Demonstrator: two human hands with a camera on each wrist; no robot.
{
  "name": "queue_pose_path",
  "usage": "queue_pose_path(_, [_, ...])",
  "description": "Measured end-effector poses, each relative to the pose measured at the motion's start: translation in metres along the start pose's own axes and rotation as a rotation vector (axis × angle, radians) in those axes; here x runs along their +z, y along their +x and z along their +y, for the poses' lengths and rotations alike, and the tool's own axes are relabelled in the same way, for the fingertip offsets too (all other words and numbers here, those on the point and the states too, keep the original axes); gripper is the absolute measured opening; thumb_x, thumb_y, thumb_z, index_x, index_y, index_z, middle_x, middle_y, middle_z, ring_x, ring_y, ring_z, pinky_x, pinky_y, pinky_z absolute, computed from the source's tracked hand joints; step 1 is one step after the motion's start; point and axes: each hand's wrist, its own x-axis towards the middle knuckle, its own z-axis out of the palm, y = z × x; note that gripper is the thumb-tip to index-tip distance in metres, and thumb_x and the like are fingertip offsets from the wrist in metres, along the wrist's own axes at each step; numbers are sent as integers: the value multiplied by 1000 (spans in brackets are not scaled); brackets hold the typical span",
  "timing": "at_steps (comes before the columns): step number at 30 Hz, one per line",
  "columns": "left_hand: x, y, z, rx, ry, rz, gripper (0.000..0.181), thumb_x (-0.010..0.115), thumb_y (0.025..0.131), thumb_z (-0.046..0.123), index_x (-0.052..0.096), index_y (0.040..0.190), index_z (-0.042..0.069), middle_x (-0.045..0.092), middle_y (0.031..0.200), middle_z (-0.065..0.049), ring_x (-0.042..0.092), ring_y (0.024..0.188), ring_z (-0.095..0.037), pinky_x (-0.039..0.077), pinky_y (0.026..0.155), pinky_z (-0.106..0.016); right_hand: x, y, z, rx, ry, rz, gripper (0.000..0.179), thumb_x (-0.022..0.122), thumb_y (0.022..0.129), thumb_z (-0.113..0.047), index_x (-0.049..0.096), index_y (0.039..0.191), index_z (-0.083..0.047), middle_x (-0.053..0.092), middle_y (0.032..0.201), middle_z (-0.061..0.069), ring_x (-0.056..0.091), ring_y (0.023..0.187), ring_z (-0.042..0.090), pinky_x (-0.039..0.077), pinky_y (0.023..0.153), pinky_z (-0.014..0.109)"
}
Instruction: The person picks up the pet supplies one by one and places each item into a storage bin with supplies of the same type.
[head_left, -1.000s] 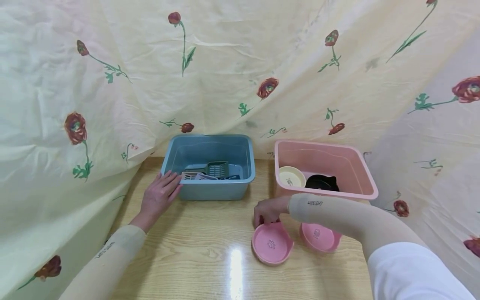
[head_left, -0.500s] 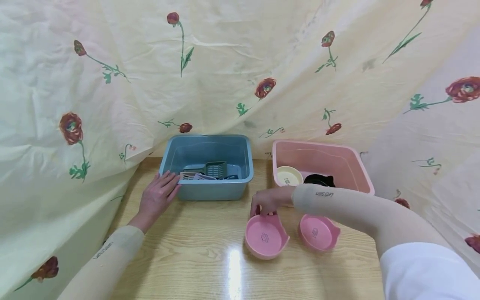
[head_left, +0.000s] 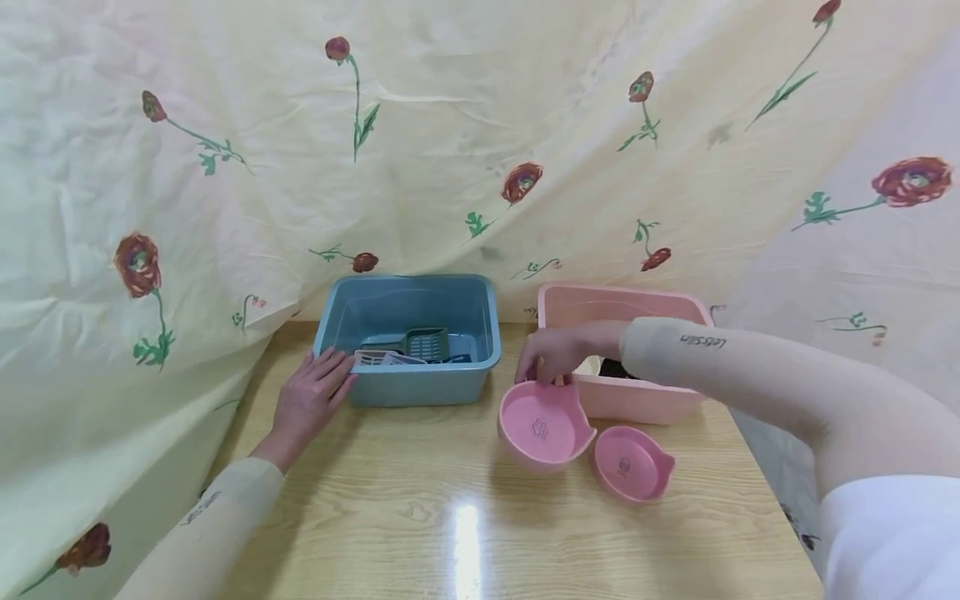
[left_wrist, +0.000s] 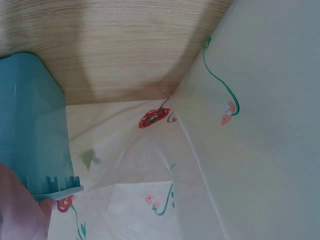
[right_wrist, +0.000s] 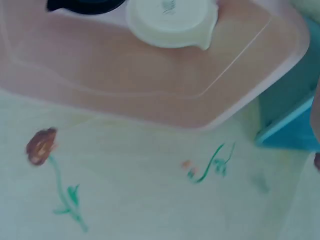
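Observation:
My right hand [head_left: 552,353] pinches the far rim of a pink cat-eared pet bowl [head_left: 542,429] with a paw print inside. The bowl hangs tilted over the wood table, its shadow beneath, just in front of the pink tub [head_left: 637,404]. A second pink pet bowl [head_left: 630,467] sits on the table to its right. My left hand [head_left: 311,400] rests with fairly straight fingers on the front left rim of the blue tub [head_left: 420,387]. Inside that tub lie several litter scoops, a dark green one [head_left: 426,343] among them.
In the pink tub are a cream bowl [right_wrist: 170,22] and a black bowl [right_wrist: 87,4], mostly behind my right arm in the head view. Flower-printed cloth [head_left: 420,125] hangs behind and at both sides of the wood table [head_left: 375,500].
My right hand has lifted the paw-print bowl off the table and carried it away from me, toward the pink tub. The left hand stays on the blue tub's rim.

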Motion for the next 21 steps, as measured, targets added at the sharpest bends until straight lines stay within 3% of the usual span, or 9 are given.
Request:
queue_pose_path(9, [-2, -2, 5, -9, 7, -4, 68, 34, 116, 50, 80, 120, 0, 77, 116, -25, 74, 110, -47, 53, 101, -68, -28, -37, 21, -17, 38, 99, 44, 64, 95, 11, 79, 129, -12, 77, 104, 6, 74, 83, 17, 66, 62, 36])
queue_pose_path(17, [-2, -3, 7, -25, 33, -34, 71, 31, 116, 53, 80, 120, 1, 77, 117, -24, 74, 113, -46, 53, 103, -67, -58, -66, 35, 131, 29, 163, 40, 65, 99, 5, 76, 133, -13, 74, 126, 13, 73, 101, 24, 67, 75, 39])
queue_pose_path(21, [-2, -3, 8, -37, 49, -61, 74, 29, 115, 55, 79, 121, 1, 76, 120, -24, 73, 115, -45, 52, 104, -66, -71, -77, 49, 169, 1, 202, 40, 63, 99, 7, 76, 133, -9, 73, 127, 16, 74, 102, 26, 68, 74, 41])
